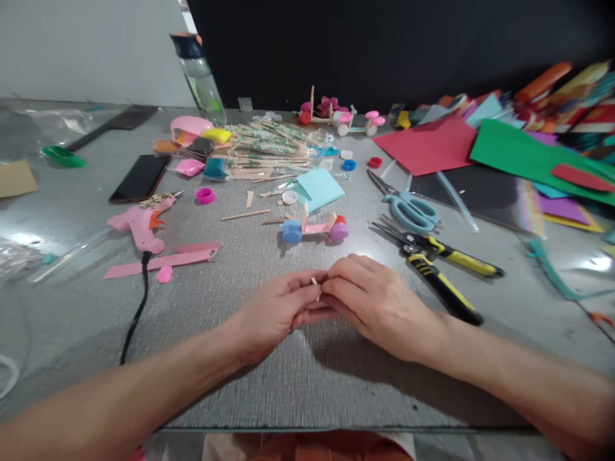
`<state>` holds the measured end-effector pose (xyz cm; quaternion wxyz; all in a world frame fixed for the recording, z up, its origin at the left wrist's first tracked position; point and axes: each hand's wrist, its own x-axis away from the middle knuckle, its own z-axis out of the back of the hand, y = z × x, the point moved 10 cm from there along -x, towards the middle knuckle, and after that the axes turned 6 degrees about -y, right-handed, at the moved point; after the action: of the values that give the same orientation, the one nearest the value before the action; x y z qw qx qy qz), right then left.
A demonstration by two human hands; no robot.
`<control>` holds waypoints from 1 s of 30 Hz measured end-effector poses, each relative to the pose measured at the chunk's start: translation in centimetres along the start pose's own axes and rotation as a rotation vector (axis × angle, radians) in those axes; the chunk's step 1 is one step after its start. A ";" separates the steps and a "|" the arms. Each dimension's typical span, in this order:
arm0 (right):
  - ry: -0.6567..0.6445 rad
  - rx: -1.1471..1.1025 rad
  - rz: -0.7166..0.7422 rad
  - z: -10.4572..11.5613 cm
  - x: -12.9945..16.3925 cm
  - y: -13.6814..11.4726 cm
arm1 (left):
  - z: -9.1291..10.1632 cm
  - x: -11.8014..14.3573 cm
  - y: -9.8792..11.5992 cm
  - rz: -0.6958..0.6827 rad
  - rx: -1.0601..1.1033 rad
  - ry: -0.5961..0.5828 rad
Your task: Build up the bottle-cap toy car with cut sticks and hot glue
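Grey textured tabletop [269,384] against a black far wall carries a spread of craft supplies, and at its near middle the left hand [276,314] and right hand [379,304] meet fingertip to fingertip, both pinching a small wooden stick piece [316,285] between them, just above the surface. It looks very light and stiff but thin enough to snap if bent, and smooth enough to slip, so it is best gripped close at each end. Only a short pale tip shows; its length and shape are covered by the fingers. Just beyond sits a small stick car [314,228] with blue and pink bottle-cap wheels, its axles hard to make out. To the right lie blue-handled scissors [406,208] and yellow-handled pliers [437,272]; to the left, a pink glue gun [141,224], whose black cord runs off the near edge. Far right, the coloured paper [523,157] is blurred and cut off.
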<state>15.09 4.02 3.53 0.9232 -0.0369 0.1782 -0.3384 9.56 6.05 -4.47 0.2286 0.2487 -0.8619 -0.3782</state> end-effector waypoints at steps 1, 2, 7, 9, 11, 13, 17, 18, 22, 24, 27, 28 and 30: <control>-0.002 0.022 0.007 0.0 0.0 -0.2 | 0.2 0.1 -0.1 0.002 -0.021 0.017; -0.005 0.048 0.014 0.0 0.0 -0.3 | 0.4 0.1 -0.1 0.000 -0.039 0.030; -0.030 0.077 0.009 -0.1 0.0 -0.6 | 1.0 0.5 0.1 -0.029 -0.132 0.078; -0.037 0.040 0.001 -0.2 -0.1 -0.6 | 1.0 0.6 0.4 -0.054 -0.172 0.092; -0.029 0.010 -0.021 -0.1 -0.1 -0.4 | 1.1 0.6 0.7 -0.080 -0.194 0.104; -0.001 -0.012 -0.053 0.1 -0.1 -0.1 | 1.2 0.7 1.1 -0.107 -0.204 0.118; 0.078 -0.048 -0.103 0.3 -0.2 0.3 | 1.7 0.7 1.6 -0.148 -0.222 0.164; 0.088 -0.048 -0.110 0.3 -0.2 0.4 | 1.8 0.7 1.7 -0.149 -0.229 0.173; 0.099 -0.015 -0.119 0.1 -0.2 0.5 | 1.6 0.7 1.8 -0.159 -0.279 0.156; 0.109 -0.020 -0.114 0.2 -0.2 0.4 | 1.4 0.8 2.0 -0.165 -0.298 0.154; 0.133 -0.054 -0.109 0.3 -0.1 0.4 | 1.6 0.8 2.3 -0.170 -0.306 0.187; 0.134 -0.061 -0.112 0.3 -0.1 0.5 | 1.6 0.8 2.4 -0.176 -0.302 0.195; 0.117 -0.079 -0.123 0.0 -0.1 0.7 | 1.5 0.7 2.4 -0.189 -0.283 0.190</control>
<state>15.41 4.60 3.44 0.8865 -0.0646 0.2424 -0.3888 7.47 7.89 -3.39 0.3052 0.3287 -0.7474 -0.4901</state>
